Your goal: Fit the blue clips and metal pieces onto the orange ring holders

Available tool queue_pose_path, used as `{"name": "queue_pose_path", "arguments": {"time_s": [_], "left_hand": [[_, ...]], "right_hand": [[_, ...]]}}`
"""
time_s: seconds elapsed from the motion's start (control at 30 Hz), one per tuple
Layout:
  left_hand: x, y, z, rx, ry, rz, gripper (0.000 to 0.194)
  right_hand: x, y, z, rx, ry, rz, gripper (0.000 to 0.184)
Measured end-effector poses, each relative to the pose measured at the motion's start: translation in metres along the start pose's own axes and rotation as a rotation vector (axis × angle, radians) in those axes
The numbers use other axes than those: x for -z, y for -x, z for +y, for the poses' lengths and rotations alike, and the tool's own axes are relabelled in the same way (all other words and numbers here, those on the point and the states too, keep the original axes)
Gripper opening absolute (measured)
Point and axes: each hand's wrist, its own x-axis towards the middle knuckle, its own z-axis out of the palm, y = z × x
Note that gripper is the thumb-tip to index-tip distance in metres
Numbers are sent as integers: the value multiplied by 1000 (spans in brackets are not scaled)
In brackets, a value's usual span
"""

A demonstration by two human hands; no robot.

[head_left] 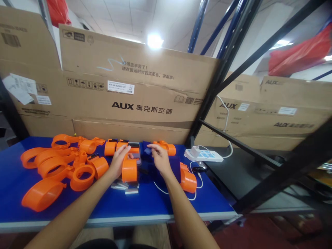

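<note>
Left of the power strip (212, 156), the left hand (119, 160) is holding an orange ring (129, 171); the right hand (160, 159) (can't tell its grip) is hovering nearer.

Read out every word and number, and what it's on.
"AUX 奥克斯空调": large carton
"师傅您辛苦了! 请在搬运时对我温柔些,谢谢您!": its upper flap
"25": its white label
"AUX": cartons at right
Other print: too small or blurred.

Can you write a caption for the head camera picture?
Left hand holding an orange piece at a blue table, right hand nearby.
</note>
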Motion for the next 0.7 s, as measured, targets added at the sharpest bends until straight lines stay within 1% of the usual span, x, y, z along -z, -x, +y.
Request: {"name": "queue_pose_path", "arguments": {"time_s": [0.1, 0.17, 0.2, 0.27, 0.37, 0.43, 0.47, 0.57, 0.63, 0.7], "left_hand": [[0, 0, -1, 5, 0, 6, 47], [0, 0, -1, 8, 4, 0, 47], [0, 0, -1, 9, 5, -5, 47], [1, 0, 0, 4, 1, -4, 48], [2, -2, 3, -10, -11, 26, 48], [4, -4, 3, -14, -4, 54, 48], [5, -4, 3, -15, 2, 64, 48], [8, -7, 1, -25, 6, 63, 47], [9, -8, -2, -40, -4, 55, 46], [10, -9, -4, -52, -14, 50, 45]], "right_hand": [[-2, 2, 1, -94, -78, -7, 26], [-4, 3, 1, -108, -48, -12, 25], [-5, 3, 1, -92, -3, -17, 25], [-6, 5, -1, -24, 126, -59, 23], [-6, 8, -6, 79, 353, -221, 21], [-4, 11, -8, 107, 528, -330, 21], [-3, 12, -9, 107, 617, -358, 21], [0, 13, -9, 86, 840, -354, 25], [3, 12, -8, 65, 935, -344, 27], [4, 12, -7, 48, 987, -377, 28]]}}
